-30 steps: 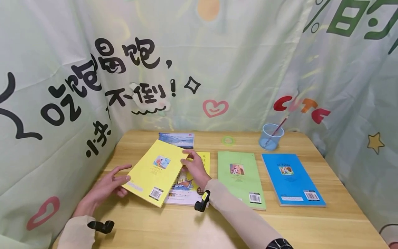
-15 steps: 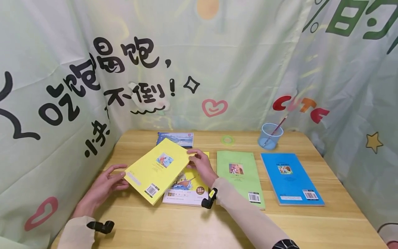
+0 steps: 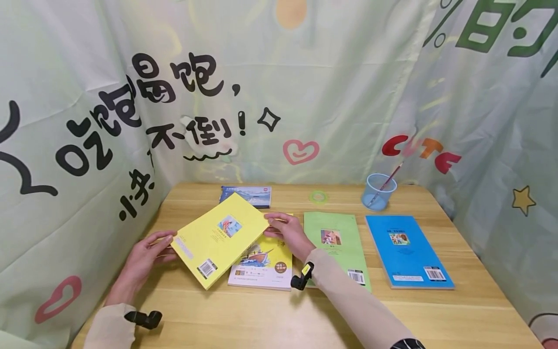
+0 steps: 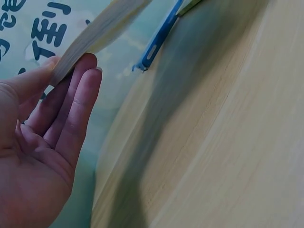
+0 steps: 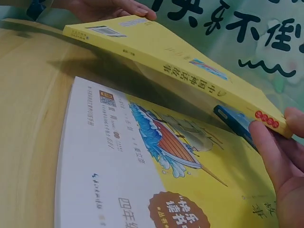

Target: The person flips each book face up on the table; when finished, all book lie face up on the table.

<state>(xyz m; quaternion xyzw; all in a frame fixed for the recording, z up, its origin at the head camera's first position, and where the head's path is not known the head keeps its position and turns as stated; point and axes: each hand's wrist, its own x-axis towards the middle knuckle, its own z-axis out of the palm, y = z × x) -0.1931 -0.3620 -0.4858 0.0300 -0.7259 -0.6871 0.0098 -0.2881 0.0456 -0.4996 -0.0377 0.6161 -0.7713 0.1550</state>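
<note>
A yellow book (image 3: 222, 242) hangs tilted above the table, its back cover with a small picture and barcode facing up. My left hand (image 3: 143, 261) pinches its left edge; in the left wrist view the thumb lies on one side and the fingers (image 4: 80, 102) on the other. At the right corner my right hand (image 3: 294, 237) grips it between thumb and fingers. Partly beneath it lies a second book (image 3: 263, 277), yellow and white with a boat picture. In the right wrist view a gap separates the held book's spine (image 5: 175, 73) from this lower book.
A green book (image 3: 333, 257), partly behind the right forearm, and a blue book (image 3: 410, 257) lie to the right. A blue booklet (image 3: 253, 196), a green ring (image 3: 318, 196) and a blue cup (image 3: 378, 198) holding a pencil (image 3: 388, 180) are at the back. Printed curtains surround the table.
The yellow book has shifted slightly left and turned, uncovering more of the boat book. My right hand has moved right with its corner, while my left hand has taken a firmer pinch.
</note>
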